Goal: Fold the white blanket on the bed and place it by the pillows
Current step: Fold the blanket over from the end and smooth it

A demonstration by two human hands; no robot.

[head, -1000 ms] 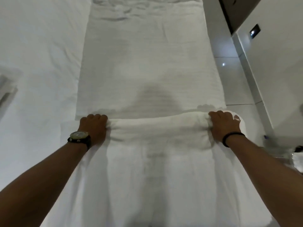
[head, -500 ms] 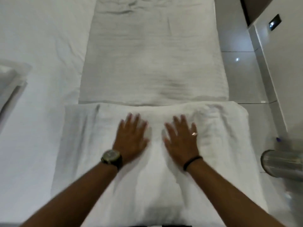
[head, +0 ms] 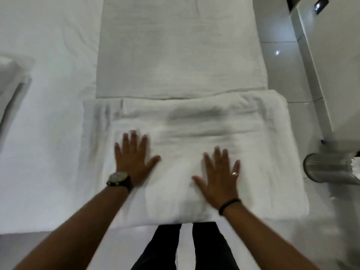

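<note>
The white blanket (head: 194, 121) lies along the right side of the bed. Its near end is folded over into a thick pad at the bed's front edge, and the rest stretches away flat toward the top of the view. My left hand (head: 134, 158) rests flat on the left part of the folded pad, fingers spread, a watch on the wrist. My right hand (head: 220, 178) presses flat on the pad's near middle, fingers spread, with a ring and a black wristband. Neither hand grips the cloth. A pillow (head: 9, 80) shows at the far left edge.
The bed sheet (head: 48, 94) spreads wide to the left. A shiny tiled floor (head: 276, 61) runs along the bed's right side, with a white wall panel (head: 331, 65) and a metal cylinder (head: 329, 168) beside it. My legs stand at the bed's front edge.
A second ago both hands gripped the folded edge at its two ends. They have let go and now lie flat on top, and have slid apart since half a second ago.
</note>
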